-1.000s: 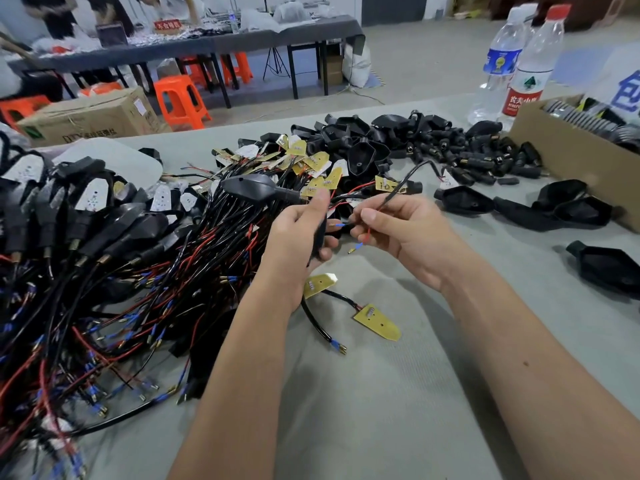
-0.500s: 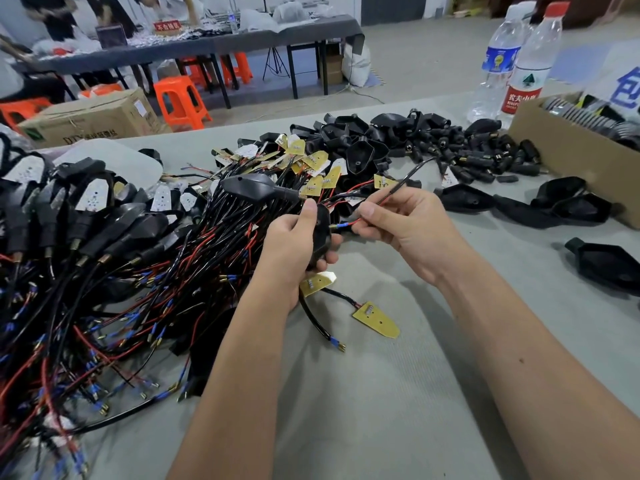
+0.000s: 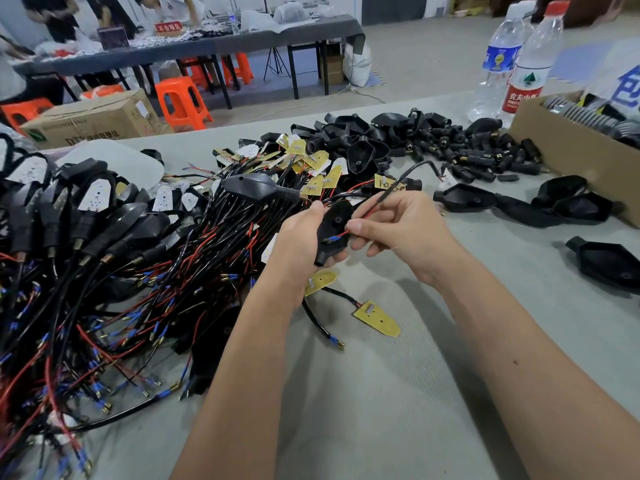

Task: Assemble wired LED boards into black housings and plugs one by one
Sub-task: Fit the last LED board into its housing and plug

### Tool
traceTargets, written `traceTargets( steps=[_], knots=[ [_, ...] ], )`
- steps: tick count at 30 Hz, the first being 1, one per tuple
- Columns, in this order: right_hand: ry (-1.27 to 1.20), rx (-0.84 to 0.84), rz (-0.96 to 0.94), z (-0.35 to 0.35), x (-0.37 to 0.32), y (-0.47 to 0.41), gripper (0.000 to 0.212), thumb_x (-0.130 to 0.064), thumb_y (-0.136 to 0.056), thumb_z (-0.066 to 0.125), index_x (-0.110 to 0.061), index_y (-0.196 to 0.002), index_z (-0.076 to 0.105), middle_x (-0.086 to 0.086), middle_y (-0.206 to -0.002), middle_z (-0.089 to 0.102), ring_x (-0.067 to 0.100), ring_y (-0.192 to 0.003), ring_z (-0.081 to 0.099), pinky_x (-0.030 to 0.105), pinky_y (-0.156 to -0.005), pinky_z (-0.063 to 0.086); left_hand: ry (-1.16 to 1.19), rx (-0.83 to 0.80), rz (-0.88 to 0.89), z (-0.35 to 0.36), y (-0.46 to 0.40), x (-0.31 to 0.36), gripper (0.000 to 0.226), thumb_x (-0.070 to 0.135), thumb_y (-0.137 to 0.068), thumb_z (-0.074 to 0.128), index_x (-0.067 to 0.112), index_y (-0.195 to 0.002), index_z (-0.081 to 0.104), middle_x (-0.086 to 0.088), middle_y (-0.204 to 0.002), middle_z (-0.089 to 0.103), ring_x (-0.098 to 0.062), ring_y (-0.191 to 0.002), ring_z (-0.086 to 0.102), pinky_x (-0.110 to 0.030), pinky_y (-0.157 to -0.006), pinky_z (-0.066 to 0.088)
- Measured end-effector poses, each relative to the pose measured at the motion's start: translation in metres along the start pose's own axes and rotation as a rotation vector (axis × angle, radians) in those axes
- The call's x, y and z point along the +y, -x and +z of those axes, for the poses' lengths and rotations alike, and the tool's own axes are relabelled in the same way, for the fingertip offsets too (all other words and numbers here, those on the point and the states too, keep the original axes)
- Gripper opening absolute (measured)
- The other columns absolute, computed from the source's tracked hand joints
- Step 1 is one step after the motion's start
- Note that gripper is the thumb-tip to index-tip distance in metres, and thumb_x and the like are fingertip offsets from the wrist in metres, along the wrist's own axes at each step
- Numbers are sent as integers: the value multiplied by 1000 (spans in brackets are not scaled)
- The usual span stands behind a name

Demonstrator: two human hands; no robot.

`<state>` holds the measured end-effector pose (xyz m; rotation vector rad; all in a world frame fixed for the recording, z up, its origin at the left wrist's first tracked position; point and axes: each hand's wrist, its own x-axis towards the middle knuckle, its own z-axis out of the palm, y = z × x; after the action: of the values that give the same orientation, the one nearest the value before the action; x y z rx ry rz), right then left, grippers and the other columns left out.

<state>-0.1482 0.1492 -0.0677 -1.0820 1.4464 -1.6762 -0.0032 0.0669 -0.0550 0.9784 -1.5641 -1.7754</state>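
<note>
The left hand (image 3: pixel 300 244) cups an open black housing (image 3: pixel 333 233), fingers curled beneath it, thumb along its edge. The right hand (image 3: pixel 398 230) pinches the red and black leads (image 3: pixel 341 234) just above their blue-sleeved terminals, aiming them into the housing's narrow neck. The risk, as I judge it: a terminal snags at the neck, or the wire kinks behind the pinch. Both forearms angle inward over the grey table (image 3: pixel 381 393). Spare LED boards (image 3: pixel 377 318) lie below; finished units (image 3: pixel 86 230) are heaped left.
</note>
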Motion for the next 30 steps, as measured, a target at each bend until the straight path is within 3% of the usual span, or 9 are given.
traceTargets(
  steps=[3,7,10,13,17,20,24,27,30],
  knots=[
    [107,3,-4,2,1,-1,10,2,-83,81,1,-87,72,14,-69,74,19,-55,69,22,-43,48,-22,-26,42,1,2,2,42,28,-112,35,8,-124,71,-24,-110,72,-32,-89,62,-44,-83,47],
    [134,8,-34,6,1,-2,11,2,-83,81,4,-89,72,14,-68,74,20,-52,67,23,-40,46,-6,-32,-6,5,1,3,37,15,-107,40,5,-130,68,-23,-108,66,-33,-93,56,-45,-85,42],
    [90,-6,-32,7,3,-2,9,4,-84,79,2,-88,72,15,-65,71,18,-50,64,23,-41,45,-64,-107,56,2,0,-4,43,8,-107,32,8,-136,65,-19,-113,68,-35,-102,62,-46,-94,50],
    [60,-51,7,4,3,-2,7,2,-85,79,0,-87,73,18,-66,68,17,-49,60,22,-42,44,-57,-92,90,-2,-1,-6,44,4,-105,33,10,-134,66,-17,-126,70,-38,-120,66,-57,-105,51],
    [74,-9,26,6,4,-3,17,-1,-82,83,1,-90,68,18,-66,69,17,-47,60,23,-41,44,-16,-94,135,-5,-2,-6,44,5,-103,35,14,-124,73,-20,-120,73,-43,-119,64,-60,-106,50],
    [143,36,-2,11,7,-4,23,-2,-82,84,4,-88,62,16,-62,70,18,-46,61,25,-40,44,-27,-7,113,-3,-4,-8,29,9,-107,45,14,-128,65,-12,-119,72,-28,-112,70,-54,-103,54],
    [161,-37,3,14,7,-3,22,-3,-85,81,10,-87,63,28,-74,72,21,-50,63,24,-40,44,-14,136,147,-2,-6,-13,10,17,-103,62,11,-111,61,-5,-93,73,-6,-73,72,-31,-70,62],
    [207,-27,2,13,10,-5,17,-7,-83,84,-2,-76,70,4,-59,68,9,-45,53,20,-41,39,-74,164,221,-4,-8,-16,14,21,-99,69,8,-100,64,-5,-77,74,-12,-71,72,-30,-66,62],
    [268,71,-3,12,16,-7,24,-10,-80,87,-12,-67,68,-11,-50,57,3,-43,43,17,-43,34,-132,70,196,-6,-10,-14,10,15,-101,63,11,-98,71,-12,-76,72,-20,-81,71,-38,-79,65]
  ],
)
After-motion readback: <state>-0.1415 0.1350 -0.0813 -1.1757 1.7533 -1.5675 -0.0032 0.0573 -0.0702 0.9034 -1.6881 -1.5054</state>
